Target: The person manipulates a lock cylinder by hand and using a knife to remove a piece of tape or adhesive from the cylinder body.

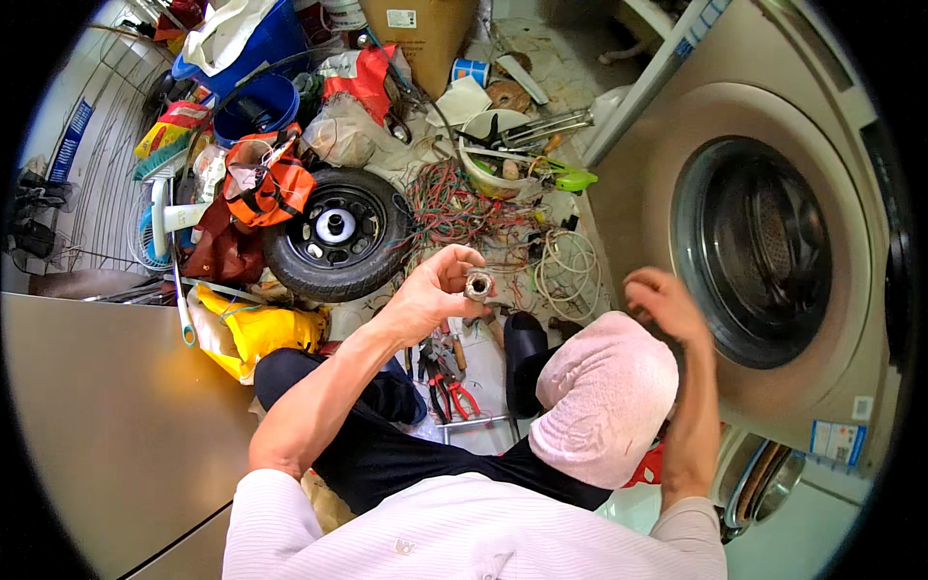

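My left hand (437,293) is closed around a short, hollow metal piece (478,285), its round open end facing up at me. The piece looks dull and worn; its exact kind cannot be made out. My right hand (667,304) hovers beyond my right knee, close to the washing machine. Its fingers are bent and slightly apart, and nothing shows in them. A pink towel (609,396) covers that knee. Between my legs on the floor lie red-handled pliers (450,394) among other hand tools, below my left hand.
A small black-rimmed wheel (333,280) with a tyre lies ahead on the left. Tangled wires (449,203) and a white cable coil (565,274) spread ahead. The front-loading washing machine (657,222) stands at my right, a flat-sided cabinet (116,416) at my left. Orange (266,184) and yellow (256,333) bags lie nearby.
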### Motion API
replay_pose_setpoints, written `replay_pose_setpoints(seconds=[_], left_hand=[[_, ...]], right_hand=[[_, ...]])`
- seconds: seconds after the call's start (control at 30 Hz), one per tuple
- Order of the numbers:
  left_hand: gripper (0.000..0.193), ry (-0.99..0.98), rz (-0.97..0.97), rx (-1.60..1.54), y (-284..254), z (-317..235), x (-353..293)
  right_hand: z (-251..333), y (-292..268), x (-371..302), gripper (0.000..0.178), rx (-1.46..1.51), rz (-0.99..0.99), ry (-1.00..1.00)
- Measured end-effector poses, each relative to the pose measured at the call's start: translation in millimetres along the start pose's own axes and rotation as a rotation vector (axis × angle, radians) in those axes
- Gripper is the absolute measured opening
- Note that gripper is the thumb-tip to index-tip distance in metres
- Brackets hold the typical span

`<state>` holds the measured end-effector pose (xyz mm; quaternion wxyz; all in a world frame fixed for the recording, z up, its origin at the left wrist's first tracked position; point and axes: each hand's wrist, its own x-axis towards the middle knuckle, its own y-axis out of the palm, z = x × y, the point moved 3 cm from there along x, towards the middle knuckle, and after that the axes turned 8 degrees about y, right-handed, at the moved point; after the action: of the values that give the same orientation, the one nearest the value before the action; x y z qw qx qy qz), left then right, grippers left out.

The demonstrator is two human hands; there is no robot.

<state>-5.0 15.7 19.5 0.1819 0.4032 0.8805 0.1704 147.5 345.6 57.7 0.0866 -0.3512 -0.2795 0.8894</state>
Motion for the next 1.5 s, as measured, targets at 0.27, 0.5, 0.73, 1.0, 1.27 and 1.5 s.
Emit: replay_pose_setpoints(seconds=[0.27,0.5,0.73,1.0,1.27,1.5], left_hand=[[0.050,0.049,-0.005,-0.086,23.3,-31.8,-20.9],[0.047,0.205,-0.007,0.106,8.8,-48.0,-44.1],[0.044,0.240,-0.164,0.185,13.7,-69.6,-60.4],[0.050,0.027,-0.115,-0.161,2.7,-55.4,-67.8],[0.042,-0.046,-0.112,-0.332,0.4,-51.5,-68.6],[0.038,-0.149,-0.083,-0.440,-1.6,-47.8,-67.3]], right_hand=[[168.3,51.9,-78.1,0.044,-0.165,-0.063,-0.613],[170.6,132.0,-51.2,0.050,0.187,0.162,-0.455],[165.9,154.5,-35.5,0.041,0.742,0.456,-0.375],[155.3,150.6,-32.8,0.044,0.783,0.552,-0.308],[153.9,151.1,-35.5,0.047,0.828,0.561,-0.293],[150.1,152.8,-34.2,0.042,0.795,0.545,-0.266]])
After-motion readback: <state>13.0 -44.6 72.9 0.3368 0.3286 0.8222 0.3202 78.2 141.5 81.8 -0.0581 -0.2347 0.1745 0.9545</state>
